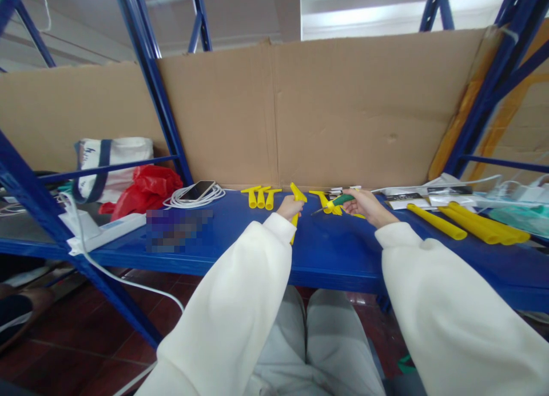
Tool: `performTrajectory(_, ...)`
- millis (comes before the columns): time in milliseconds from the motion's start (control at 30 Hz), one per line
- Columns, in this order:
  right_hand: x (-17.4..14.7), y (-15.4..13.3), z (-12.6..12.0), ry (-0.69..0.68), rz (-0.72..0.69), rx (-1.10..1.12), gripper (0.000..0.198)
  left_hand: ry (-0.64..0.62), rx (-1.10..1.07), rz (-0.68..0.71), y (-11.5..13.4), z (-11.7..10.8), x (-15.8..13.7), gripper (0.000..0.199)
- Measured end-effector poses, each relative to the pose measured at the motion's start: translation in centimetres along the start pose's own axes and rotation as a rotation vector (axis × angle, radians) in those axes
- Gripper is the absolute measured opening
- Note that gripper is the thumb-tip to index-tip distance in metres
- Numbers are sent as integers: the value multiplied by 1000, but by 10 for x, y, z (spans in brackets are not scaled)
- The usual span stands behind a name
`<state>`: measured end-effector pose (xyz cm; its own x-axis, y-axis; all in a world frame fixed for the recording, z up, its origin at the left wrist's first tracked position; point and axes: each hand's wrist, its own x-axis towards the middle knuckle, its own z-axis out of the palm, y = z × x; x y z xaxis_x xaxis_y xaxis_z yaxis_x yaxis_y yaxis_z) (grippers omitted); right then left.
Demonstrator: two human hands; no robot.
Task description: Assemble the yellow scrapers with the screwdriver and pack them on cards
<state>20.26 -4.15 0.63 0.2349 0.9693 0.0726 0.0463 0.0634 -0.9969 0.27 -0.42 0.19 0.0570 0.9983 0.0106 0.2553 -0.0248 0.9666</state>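
My left hand [290,207] is closed around a yellow T-shaped plastic piece [298,192], its angled head above my fingers and its stem end below. In my right hand [367,207] is a screwdriver [342,200] with a green and yellow handle, its thin shaft pointing left toward the held piece, apart from it. Just beyond the screwdriver tip lie more yellow pieces [319,197], partly hidden by the tool and hand. Left of my left hand, several similar yellow T-shaped pieces [261,198] lie in a row on the blue table [338,253].
Yellow tubes [437,222] and small black-and-white packs [407,201] lie on the right. Leftward are a phone [198,191] on coiled white cable [214,196], a red plastic bag [146,187] and a white power strip [115,230]. Cardboard [334,110] walls the back.
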Motion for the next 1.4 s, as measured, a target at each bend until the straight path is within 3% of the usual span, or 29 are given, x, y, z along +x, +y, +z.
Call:
performTrajectory(233, -1, 7, 1, -185, -33, -172, 9, -25, -12, 13, 0, 1, -1, 29)
performTrajectory(467, 13, 25, -2, -317, -132, -595, 24, -24, -22, 7, 0, 1, 0, 15)
performTrajectory(767, 20, 25, -7, -288, -326, -934, 26, -23, 50, 2, -2, 2, 4, 10)
performTrajectory(933, 15, 22, -5, -283, -330, -1001, 24, -37, 69, 25, -5, 3, 5, 11)
performTrajectory(1033, 17, 21, -6, -221, -360, -1044, 26, -41, 64, 31, -6, 4, 6, 10)
performTrajectory(1133, 24, 21, -11, -58, -361, -1083, 35, -42, 56, 40, -7, 4, 6, 10)
performTrajectory(1300, 35, 21, -31, 307, -239, -1102, 35, -54, 61, 45, -6, 5, 5, 11)
performTrajectory(1400, 37, 22, -42, 403, -162, -1119, 38, -59, 63, 49, -5, 4, 3, 12)
